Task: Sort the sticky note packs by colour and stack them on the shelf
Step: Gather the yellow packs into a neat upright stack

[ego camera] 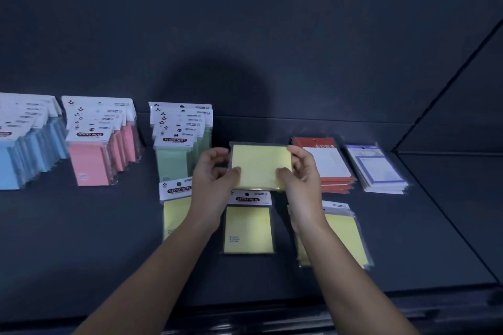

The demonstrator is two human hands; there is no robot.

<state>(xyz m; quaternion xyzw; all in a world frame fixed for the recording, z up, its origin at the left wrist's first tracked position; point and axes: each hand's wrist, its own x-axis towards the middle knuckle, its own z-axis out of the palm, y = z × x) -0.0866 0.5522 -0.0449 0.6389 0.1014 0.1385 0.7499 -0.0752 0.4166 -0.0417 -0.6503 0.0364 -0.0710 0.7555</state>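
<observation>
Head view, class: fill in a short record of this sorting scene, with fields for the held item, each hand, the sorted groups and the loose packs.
held: yellow pack, above the shelf
left hand: pinches its left edge
right hand: pinches its right edge
sorted rows: blue row, pink row, green row, back left
other stacks: red stack, purple stack, right
loose: left pack, middle pack, right pack, all yellow, lying flat in front

Dark back wall [299, 22], round shadow [212, 92] at its centre
</observation>
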